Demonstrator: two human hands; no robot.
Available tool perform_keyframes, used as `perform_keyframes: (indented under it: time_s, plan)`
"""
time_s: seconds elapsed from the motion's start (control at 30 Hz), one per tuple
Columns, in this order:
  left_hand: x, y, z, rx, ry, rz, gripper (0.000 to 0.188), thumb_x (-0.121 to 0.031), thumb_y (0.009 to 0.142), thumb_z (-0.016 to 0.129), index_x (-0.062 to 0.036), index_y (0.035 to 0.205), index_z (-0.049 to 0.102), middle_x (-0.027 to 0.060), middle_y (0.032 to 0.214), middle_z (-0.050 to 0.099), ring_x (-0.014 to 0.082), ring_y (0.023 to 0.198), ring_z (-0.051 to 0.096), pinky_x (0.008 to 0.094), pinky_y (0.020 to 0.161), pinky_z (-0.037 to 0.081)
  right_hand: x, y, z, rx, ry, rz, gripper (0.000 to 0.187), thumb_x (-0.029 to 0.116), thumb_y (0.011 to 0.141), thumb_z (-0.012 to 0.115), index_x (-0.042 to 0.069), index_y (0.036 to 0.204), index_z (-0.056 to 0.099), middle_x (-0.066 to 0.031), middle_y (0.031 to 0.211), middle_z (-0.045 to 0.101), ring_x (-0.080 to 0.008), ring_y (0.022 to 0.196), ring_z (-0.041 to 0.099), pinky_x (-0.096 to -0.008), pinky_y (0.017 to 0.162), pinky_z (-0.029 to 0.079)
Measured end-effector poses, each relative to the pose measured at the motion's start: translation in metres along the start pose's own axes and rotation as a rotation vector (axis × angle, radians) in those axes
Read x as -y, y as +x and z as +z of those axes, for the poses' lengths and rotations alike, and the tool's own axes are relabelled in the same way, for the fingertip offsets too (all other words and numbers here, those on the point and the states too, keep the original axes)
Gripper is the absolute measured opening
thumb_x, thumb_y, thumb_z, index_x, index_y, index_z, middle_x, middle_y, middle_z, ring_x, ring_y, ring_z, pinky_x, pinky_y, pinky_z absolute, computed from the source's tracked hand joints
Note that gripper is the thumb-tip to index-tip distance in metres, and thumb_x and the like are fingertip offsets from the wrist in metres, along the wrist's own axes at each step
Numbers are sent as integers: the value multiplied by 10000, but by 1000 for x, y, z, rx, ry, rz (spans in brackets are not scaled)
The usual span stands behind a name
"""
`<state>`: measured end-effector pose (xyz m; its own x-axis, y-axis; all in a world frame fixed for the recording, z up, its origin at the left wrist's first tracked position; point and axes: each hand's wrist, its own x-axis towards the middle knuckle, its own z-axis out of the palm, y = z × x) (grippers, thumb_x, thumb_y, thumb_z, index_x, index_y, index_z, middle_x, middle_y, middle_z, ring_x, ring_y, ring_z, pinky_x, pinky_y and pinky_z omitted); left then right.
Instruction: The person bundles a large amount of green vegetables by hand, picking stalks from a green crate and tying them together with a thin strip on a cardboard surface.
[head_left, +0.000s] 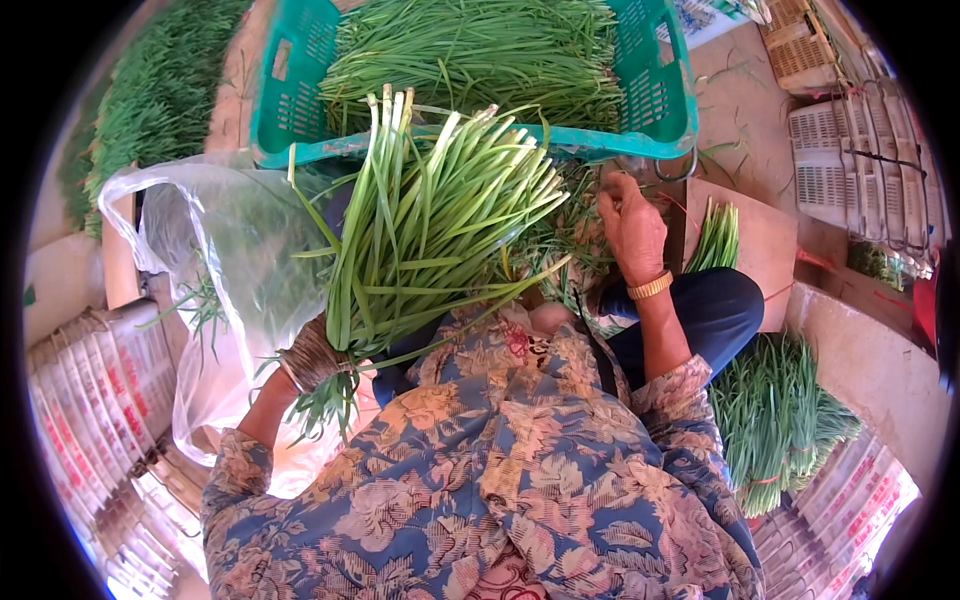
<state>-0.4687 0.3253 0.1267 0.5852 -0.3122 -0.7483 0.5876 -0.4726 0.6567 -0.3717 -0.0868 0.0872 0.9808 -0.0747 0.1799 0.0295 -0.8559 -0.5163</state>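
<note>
My left hand (315, 356), covered in something dark and striped, is closed around the leafy end of a thick bunch of garlic chives (430, 225). The bunch fans out up and to the right over my lap, pale cut ends uppermost. Leaf tips hang out below the fist. To the right of the bunch and apart from it, my right hand (634, 228) is raised with its fingers curled in. Whether anything small is pinched there cannot be made out. A gold-coloured band (651, 286) circles that wrist. Loose chive scraps (575, 215) lie below, between the bunch and this hand.
A green plastic crate (665, 110) piled with chives (470, 60) stands right ahead. At left lies a clear plastic bag (240, 235); farther off are more greens (165, 90). A small bunch (716, 238) rests on cardboard (775, 235) at right, tied bundles (770, 420) lower down. White baskets (850, 165) stand far right.
</note>
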Motion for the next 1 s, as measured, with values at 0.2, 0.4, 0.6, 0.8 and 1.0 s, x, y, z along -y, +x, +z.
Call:
perform_keyframes:
  time_s: [0.2,0.4,0.6,0.8,1.0]
  plan:
    - [-8,-1,1,-4,103,61,720,-168,583,797,-27,1183,425,82,1061,575,158,929,543,285,831,438,58,29,-2,765,848,463,294,289,771,626,3,711,602,-20,532,544,-45,409,425,-188,377,330]
    - [-14,-5,3,-30,143,62,697,-186,592,793,-18,1164,432,92,1061,574,167,935,549,287,833,440,48,23,3,805,1092,566,250,263,778,638,23,730,585,-1,551,540,-42,400,419,-177,370,315]
    - [-6,-1,-1,-27,239,65,740,-206,576,801,-9,1173,411,98,1056,575,171,912,559,291,820,449,32,16,-9,931,997,367,157,174,804,613,19,821,609,-14,626,582,-64,462,525,-172,417,413]
    - [3,3,1,-43,180,80,854,-178,530,820,-1,1220,348,106,1058,574,171,900,556,282,814,447,30,10,4,697,925,356,147,110,825,562,-12,905,583,-15,654,581,-50,522,528,-166,476,433]
    - [-14,-3,3,-46,142,75,915,-67,482,814,13,1248,320,98,1048,577,142,879,543,272,807,448,14,17,4,660,707,268,111,64,814,512,-17,843,582,-20,622,569,-63,496,514,-194,468,435]
